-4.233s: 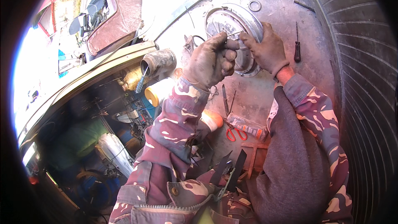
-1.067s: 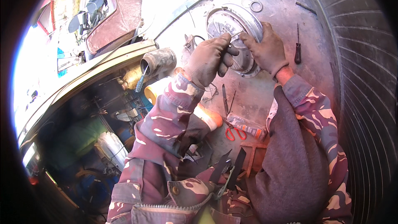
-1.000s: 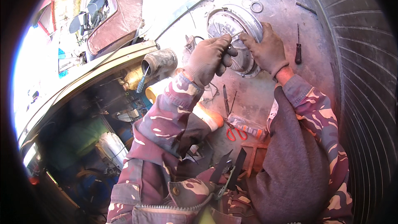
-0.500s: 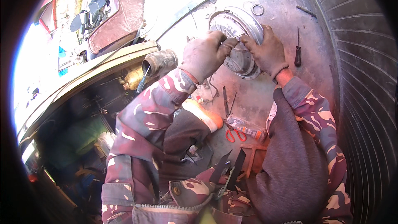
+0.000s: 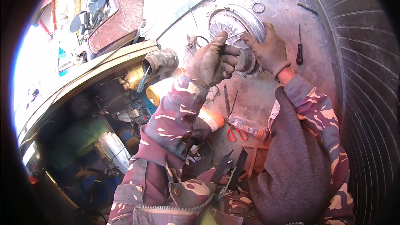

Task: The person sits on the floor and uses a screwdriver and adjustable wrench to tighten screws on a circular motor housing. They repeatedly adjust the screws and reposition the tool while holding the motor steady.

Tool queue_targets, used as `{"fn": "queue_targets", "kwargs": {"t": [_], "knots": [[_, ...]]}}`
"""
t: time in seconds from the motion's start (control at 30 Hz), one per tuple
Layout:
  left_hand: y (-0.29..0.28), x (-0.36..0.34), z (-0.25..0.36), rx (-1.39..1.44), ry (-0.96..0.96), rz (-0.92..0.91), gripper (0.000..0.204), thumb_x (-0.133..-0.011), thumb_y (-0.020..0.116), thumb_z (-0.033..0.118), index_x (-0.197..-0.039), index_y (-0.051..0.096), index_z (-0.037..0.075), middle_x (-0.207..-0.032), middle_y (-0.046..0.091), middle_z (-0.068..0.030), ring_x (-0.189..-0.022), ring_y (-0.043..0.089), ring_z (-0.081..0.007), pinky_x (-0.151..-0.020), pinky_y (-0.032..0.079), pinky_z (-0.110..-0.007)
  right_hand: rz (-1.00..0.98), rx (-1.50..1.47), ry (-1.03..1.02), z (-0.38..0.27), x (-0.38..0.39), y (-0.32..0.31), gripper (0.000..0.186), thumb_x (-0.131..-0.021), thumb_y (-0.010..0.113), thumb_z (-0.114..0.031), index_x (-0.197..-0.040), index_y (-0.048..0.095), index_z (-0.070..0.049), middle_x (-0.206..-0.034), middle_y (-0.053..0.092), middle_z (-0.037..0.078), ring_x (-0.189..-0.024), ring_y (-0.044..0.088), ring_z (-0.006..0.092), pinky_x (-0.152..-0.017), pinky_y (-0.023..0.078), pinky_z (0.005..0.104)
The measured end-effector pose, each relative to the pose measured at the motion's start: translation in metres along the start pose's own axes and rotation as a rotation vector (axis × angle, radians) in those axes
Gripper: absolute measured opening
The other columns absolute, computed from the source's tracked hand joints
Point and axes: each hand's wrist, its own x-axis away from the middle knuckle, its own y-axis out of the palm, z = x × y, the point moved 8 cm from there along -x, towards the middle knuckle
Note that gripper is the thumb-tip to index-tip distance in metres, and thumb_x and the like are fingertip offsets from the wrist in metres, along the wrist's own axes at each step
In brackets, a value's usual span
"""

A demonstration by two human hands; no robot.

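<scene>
A round, dull silver metal housing (image 5: 249, 21), dish-like with a raised rim, lies tilted on the metal surface ahead of me. My right hand (image 5: 270, 51), in a worn grey-brown work glove, is at its right rim, thumb and finger pinched at the near end of a thin light rod (image 5: 236, 35). That rod crosses the housing's face. At the housing's left side is my left hand (image 5: 216, 60), also gloved. Its lower fingers are curled in and one finger points up close to the rod's left end. Whatever may be inside those curled fingers is hidden.
A dark-handled screwdriver (image 5: 299, 54) and a metal ring (image 5: 258, 7) lie around the housing. Nearer me are red-handled scissors (image 5: 237, 134). A rusty can (image 5: 162, 61) stands left, beside a yellow-ended container (image 5: 158, 91). A ribbed dark wall (image 5: 366, 71) bounds the right.
My left hand has drawn back from the housing's middle, turned, and curled its fingers, uncovering the thin rod and the yellow-ended container. My right hand has barely moved.
</scene>
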Motion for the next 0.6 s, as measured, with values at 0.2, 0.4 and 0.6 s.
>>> {"fn": "queue_targets", "kwargs": {"t": [0.2,0.4,0.6], "knots": [[0.004,0.005,0.037,-0.481,0.356,0.171,0.049,-0.113,0.057,0.046,-0.092,0.069,0.004,-0.074,0.069,-0.0065,-0.058,0.063,-0.0155,-0.051,0.048,-0.028,-0.021,-0.020,0.004,0.000,-0.001,0.001,0.065,-0.094,0.080,-0.050,-0.125,0.062,0.004,-0.108,0.076,0.028,-0.103,0.076,0.0442,-0.091,0.060,0.0502],[0.048,0.040,0.066,-1.836,1.106,0.436,0.027,-0.103,0.069,0.032,-0.098,0.072,0.006,-0.092,0.073,-0.0175,-0.080,0.072,-0.0417,-0.071,0.057,-0.051,-0.014,0.024,0.008,0.001,-0.001,0.001,0.065,-0.094,0.080,-0.050,-0.126,0.062,0.004,-0.110,0.076,0.028,-0.104,0.076,0.0448,-0.091,0.060,0.0505],[0.029,0.036,0.066,-1.488,0.957,0.377,0.047,-0.106,0.067,0.048,-0.108,0.073,0.001,-0.101,0.078,-0.0157,-0.088,0.077,-0.0323,-0.074,0.059,-0.042,-0.013,-0.016,-0.013,0.001,-0.002,0.001,0.066,-0.093,0.080,-0.050,-0.128,0.062,0.004,-0.112,0.075,0.028,-0.104,0.075,0.0453,-0.090,0.060,0.0506]]}}
